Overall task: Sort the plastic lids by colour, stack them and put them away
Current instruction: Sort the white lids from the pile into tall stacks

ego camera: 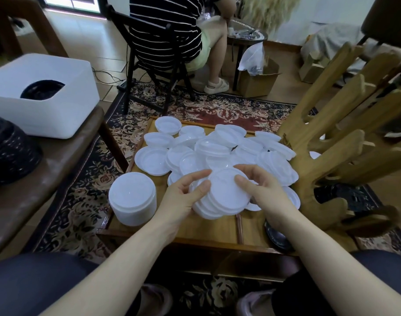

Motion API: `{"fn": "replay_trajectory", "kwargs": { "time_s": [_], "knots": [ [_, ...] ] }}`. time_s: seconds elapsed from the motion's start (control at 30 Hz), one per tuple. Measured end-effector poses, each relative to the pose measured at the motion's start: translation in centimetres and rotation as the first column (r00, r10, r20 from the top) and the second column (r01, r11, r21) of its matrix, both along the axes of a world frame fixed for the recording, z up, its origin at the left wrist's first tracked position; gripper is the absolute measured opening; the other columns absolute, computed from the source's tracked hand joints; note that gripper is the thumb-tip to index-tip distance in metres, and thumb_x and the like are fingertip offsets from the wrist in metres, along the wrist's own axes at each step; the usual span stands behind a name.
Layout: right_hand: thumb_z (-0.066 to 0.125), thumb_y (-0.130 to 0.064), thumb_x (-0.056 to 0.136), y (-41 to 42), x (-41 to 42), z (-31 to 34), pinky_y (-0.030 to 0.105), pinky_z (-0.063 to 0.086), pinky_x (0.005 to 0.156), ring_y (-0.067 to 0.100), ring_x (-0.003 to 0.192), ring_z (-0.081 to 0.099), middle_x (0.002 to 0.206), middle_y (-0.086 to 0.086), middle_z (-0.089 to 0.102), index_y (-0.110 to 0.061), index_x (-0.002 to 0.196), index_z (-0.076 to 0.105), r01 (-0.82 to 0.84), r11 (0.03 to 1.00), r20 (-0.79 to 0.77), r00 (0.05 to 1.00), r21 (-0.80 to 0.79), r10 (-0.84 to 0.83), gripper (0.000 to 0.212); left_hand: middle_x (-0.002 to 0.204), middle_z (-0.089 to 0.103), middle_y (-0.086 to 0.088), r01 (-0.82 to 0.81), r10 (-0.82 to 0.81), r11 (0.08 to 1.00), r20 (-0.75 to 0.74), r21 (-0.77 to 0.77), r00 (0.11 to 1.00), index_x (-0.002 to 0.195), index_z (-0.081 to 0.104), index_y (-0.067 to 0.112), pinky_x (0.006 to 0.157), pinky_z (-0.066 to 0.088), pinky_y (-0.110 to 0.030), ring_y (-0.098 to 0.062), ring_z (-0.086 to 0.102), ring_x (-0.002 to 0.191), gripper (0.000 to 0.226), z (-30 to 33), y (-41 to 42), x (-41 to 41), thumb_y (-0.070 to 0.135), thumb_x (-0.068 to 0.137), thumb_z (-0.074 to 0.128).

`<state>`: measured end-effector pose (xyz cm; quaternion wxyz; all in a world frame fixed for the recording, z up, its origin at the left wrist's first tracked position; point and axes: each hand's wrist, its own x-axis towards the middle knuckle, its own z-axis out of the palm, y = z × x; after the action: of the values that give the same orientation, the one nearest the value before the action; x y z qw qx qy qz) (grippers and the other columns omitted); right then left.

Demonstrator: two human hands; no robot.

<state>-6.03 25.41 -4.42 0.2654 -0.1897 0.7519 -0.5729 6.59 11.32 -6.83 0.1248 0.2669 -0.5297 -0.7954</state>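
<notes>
Your left hand (185, 192) and right hand (261, 190) curl around a fanned handful of white lids (224, 195) over the desk (217, 226); that skewed grip could spill them toward the neat stack (133, 197) at 9 o'clock

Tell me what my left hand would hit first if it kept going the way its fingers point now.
Probably the loose pile of white lids on the wooden table. The left hand grips a small stack of lids and its fingers point forward and rightward, towards the right hand; depth is uncertain.
</notes>
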Motion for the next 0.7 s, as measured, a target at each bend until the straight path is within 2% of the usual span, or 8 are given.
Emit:
{"fn": "replay_trajectory", "kwargs": {
  "time_s": [0.07, 0.13, 0.2, 0.3, 0.4, 0.53, 0.63, 0.7],
  "knots": [
    [0.057, -0.021, 0.098, -0.2, 0.0, 0.2, 0.033, 0.056, 0.078, 0.019, 0.101, 0.067, 0.113, 0.001, 0.067, -0.017, 0.117, 0.062, 0.089, 0.994, 0.109, 0.991, -0.063, -0.082, 0.02, 0.108, 0.076, 0.007, 0.023, -0.023, 1.0, -0.005, 0.018, 1.0, 0.107, 0.072, 0.034, 0.087, 0.059, -0.038, -0.014, 0.071, 0.104, 0.033, 0.1, 0.0, 0.1, 0.033, 0.074, 0.074],
    [0.054, -0.024, 0.1, -0.5, 0.2, 0.3, 0.035, 0.058, 0.077, 0.02, 0.1, 0.067, 0.112, 0.002, 0.065, -0.016, 0.119, 0.058, 0.151, 0.983, 0.217, 0.968, -0.103, -0.126, 0.021, 0.108, 0.076, 0.004, 0.064, -0.064, 0.998, 0.02, 0.016, 0.998, 0.108, 0.071, 0.033, 0.088, 0.058, -0.041, -0.016, 0.071, 0.103, 0.044, 0.1, 0.2, 0.1, 0.036, 0.065, 0.077],
    [0.053, -0.025, 0.1, -0.7, 0.6, 0.3, 0.034, 0.059, 0.075, 0.019, 0.098, 0.068, 0.112, 0.004, 0.065, -0.018, 0.117, 0.056, 0.143, 0.986, 0.213, 0.969, -0.087, -0.122, 0.019, 0.102, 0.077, 0.001, 0.095, -0.095, 0.996, 0.035, -0.001, 0.995, 0.104, 0.073, 0.025, 0.084, 0.058, -0.042, -0.02, 0.072, 0.099, 0.034, 0.0, 0.4, 0.1, 0.03, 0.07, 0.077],
    [0.052, -0.029, 0.1, -0.8, 0.9, 0.1, 0.034, 0.059, 0.069, 0.017, 0.088, 0.068, 0.111, 0.007, 0.064, -0.017, 0.113, 0.055, 0.062, 0.998, 0.112, 0.992, 0.025, -0.064, 0.019, 0.086, 0.074, -0.005, 0.094, -0.093, 0.995, -0.032, 0.022, 0.995, 0.09, 0.073, 0.012, 0.067, 0.061, -0.035, -0.022, 0.071, 0.086, 0.01, 0.0, 0.4, 0.1, 0.019, 0.083, 0.07],
    [0.055, -0.031, 0.099, -0.8, 0.7, -0.2, 0.029, 0.056, 0.062, 0.017, 0.081, 0.066, 0.109, 0.009, 0.064, -0.01, 0.112, 0.054, 0.008, 0.997, 0.15, 0.988, 0.074, -0.019, 0.025, 0.083, 0.074, -0.006, 0.067, -0.065, 0.997, -0.053, 0.042, 0.996, 0.083, 0.072, 0.009, 0.06, 0.061, -0.029, -0.018, 0.071, 0.08, 0.015, -0.2, 0.0, 0.0, 0.013, 0.094, 0.063],
    [0.055, -0.028, 0.099, -1.4, 1.2, -0.8, 0.025, 0.054, 0.062, 0.018, 0.069, 0.064, 0.101, 0.009, 0.065, -0.013, 0.108, 0.053, 0.042, 0.997, 0.242, 0.968, 0.068, -0.057, 0.018, 0.095, 0.075, -0.007, -0.001, 0.001, 0.999, -0.005, 0.054, 1.0, 0.093, 0.071, 0.005, 0.066, 0.063, -0.03, -0.02, 0.074, 0.087, 0.015, -1.2, -0.4, -0.4, 0.013, 0.098, 0.058],
    [0.057, -0.026, 0.098, -1.8, 1.1, -0.8, 0.043, 0.056, 0.08, 0.024, 0.078, 0.066, 0.099, 0.01, 0.067, -0.009, 0.12, 0.052, 0.036, 0.998, 0.245, 0.968, 0.06, -0.05, 0.028, 0.103, 0.074, -0.01, -0.071, 0.071, 0.992, 0.001, 0.108, 0.997, 0.102, 0.068, 0.004, 0.071, 0.063, -0.034, -0.022, 0.074, 0.091, 0.016, -1.6, -0.8, -0.6, 0.014, 0.1, 0.056],
    [0.064, -0.024, 0.094, -1.6, 1.1, -0.5, 0.041, 0.057, 0.076, 0.024, 0.084, 0.068, 0.106, 0.01, 0.066, -0.01, 0.125, 0.05, -0.013, 0.999, 0.233, 0.972, 0.048, 0.002, 0.037, 0.104, 0.074, -0.011, -0.072, 0.073, 0.992, -0.001, 0.103, 0.997, 0.105, 0.067, 0.003, 0.075, 0.062, -0.036, -0.025, 0.074, 0.094, 0.017, -1.7, -0.9, -0.6, 0.015, 0.1, 0.055]
  ]
}}
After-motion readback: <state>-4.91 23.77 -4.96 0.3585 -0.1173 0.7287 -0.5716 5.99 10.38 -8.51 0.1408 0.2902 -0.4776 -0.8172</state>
